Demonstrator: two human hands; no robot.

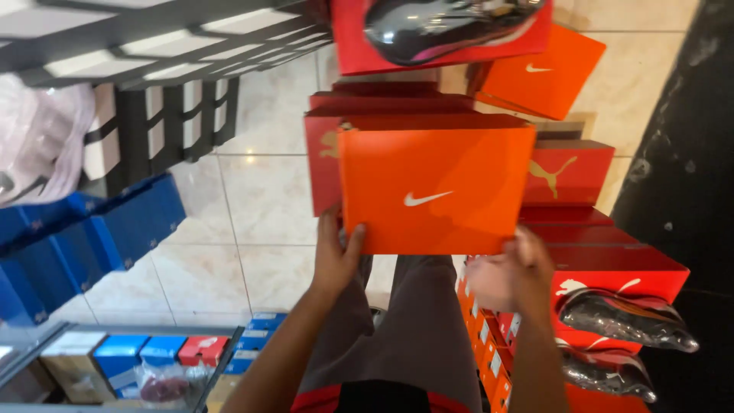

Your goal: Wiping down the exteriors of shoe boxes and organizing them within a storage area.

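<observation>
Item: orange shoebox (436,187), rectangular, lidded, a pale curved mark on its top face. It is held level in front of the body, above the tiled floor (260,222), and is carried at its near edge by both hands.

Left hand (336,256): placed at the near left corner of the orange shoebox; the thumb is laid on the lid, the fingers are tucked beneath. The grip is closed on the box.

Right hand (508,275): placed at the near right corner of the same box; motion blur is present, but the fingers are seen curled around the edge. The grip is closed on the box.

Directly under and behind the held box, a stack of red shoeboxes (382,107) is seen, its left side showing beside the orange lid.

To the right, further red shoeboxes (612,264) are stacked in steps, and dark glossy shoes (623,317) are laid on the lower ones.

At the top edge, another dark shoe (443,27) is laid on a red box, with a second orange box (543,73) tilted beside it.

To the left, blue shoeboxes (84,237) are piled on the floor. A dark shelf rack (168,69) of pale boxes is seen at upper left.
</observation>
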